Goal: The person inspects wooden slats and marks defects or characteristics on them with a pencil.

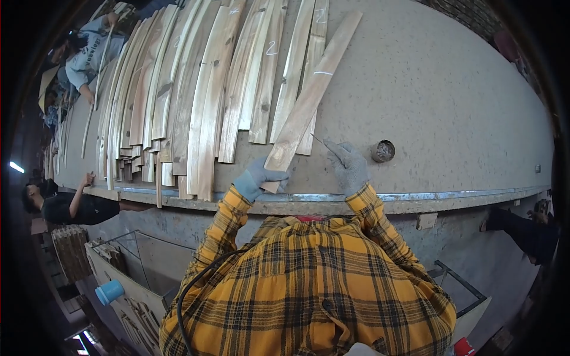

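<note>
Even daylight floods the grey stone tabletop point(451, 95); fisheye bends everything, corners black, dim beneath the edge.

- Work table point(463, 89): a broad grey, speckled top fills most of my view.
- Metal strip point(475, 194): I see it running along the table's near edge.
- Brick wall point(469, 13): stands beyond the far side, in shade.
- Lamp point(16, 167): one bright bar in the dark at my far left.
- Wire-framed bin point(136, 261): sits below the table edge, lower left.
</note>
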Motion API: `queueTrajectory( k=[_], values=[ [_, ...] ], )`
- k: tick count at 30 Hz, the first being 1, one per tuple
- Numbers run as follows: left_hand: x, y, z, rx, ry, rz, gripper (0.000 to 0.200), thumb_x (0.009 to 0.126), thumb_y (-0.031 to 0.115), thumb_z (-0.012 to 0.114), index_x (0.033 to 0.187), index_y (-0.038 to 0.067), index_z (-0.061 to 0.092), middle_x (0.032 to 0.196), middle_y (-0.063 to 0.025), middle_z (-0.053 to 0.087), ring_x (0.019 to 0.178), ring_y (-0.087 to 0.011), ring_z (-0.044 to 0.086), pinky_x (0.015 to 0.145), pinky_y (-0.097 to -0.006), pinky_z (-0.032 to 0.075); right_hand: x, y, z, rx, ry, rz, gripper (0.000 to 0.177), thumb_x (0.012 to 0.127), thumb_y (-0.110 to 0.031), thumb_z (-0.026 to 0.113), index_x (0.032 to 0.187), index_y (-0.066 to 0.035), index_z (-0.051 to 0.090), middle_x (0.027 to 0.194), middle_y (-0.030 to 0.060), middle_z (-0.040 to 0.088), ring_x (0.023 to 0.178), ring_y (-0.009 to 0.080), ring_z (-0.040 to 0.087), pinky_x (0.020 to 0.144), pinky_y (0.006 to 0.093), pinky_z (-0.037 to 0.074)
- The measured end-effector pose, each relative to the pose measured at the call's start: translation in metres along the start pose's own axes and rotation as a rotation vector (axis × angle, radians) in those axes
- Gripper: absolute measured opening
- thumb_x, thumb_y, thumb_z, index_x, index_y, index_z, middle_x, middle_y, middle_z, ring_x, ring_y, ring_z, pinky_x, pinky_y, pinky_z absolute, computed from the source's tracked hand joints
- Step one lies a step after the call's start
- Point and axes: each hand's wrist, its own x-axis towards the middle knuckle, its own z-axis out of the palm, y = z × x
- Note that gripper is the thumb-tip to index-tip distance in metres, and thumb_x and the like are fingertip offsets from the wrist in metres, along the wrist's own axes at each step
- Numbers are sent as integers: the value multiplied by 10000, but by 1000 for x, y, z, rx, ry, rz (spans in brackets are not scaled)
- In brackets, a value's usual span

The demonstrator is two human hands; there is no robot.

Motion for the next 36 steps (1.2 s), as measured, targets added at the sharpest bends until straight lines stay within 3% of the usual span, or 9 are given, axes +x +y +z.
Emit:
queueTrajectory(
  k=[7,10,13,19,26,29,31,33,36],
  values=[
    [-35,-36,-11,338,227,3,457,749,117,732,1130,-63,555,821,-123,642,628,-136,616,536,-292,517,15,16,0,7,93,-27,296,865,-121,602,1154,-167,645,856,84,605,732,216,600,647,306,482],
    [-67,-40,-12,679,452,18,520,767,131,695,1232,-24,523,836,-151,658,665,-219,647,607,-330,522,45,10,-19,-27,203,-54,302,866,-115,600,1158,-179,645,841,66,598,718,191,588,645,291,479],
    [-96,-34,-10,1073,603,154,548,776,79,612,1310,128,496,997,-216,627,919,-392,597,797,-402,490,75,11,-24,41,222,26,377,829,-32,626,1182,-162,641,827,55,582,724,134,563,647,242,457],
    [-114,-40,-15,1132,614,213,582,776,44,586,1335,157,472,1101,-201,591,963,-380,585,826,-405,481,113,31,-6,-311,130,-39,331,880,-155,563,1192,-256,611,897,38,604,752,196,601,666,308,502],
    [-118,-28,7,1102,633,150,574,771,40,589,1327,131,479,1119,-202,588,990,-387,572,834,-396,482,110,27,-6,-472,10,-89,326,903,-214,529,1208,-311,591,909,42,616,764,225,623,671,341,511],
    [-120,-31,-10,1154,634,303,552,773,62,619,1310,112,500,987,-177,637,866,-318,640,756,-364,515,100,18,-1,-332,-24,-135,326,900,-211,549,1209,-303,596,884,46,606,748,214,617,675,326,511],
    [-128,-16,-6,772,505,-78,416,777,98,670,1179,42,580,798,-113,646,683,-211,650,635,-317,526,103,18,3,-197,-34,-123,324,896,-204,564,1204,-293,604,870,46,599,745,201,614,680,314,512],
    [-133,-14,-13,574,419,-131,343,774,103,690,1094,24,595,749,-80,627,632,-167,624,594,-295,515,111,22,8,-3,144,-7,447,800,-6,622,1187,-228,643,815,25,589,736,132,573,665,250,466],
    [-139,-4,7,341,281,-159,238,767,100,719,954,10,601,707,-44,609,584,-127,597,554,-269,504,118,36,2,32,219,-92,297,884,-151,581,1143,-274,657,866,16,592,768,150,615,696,280,512]
  ],
)
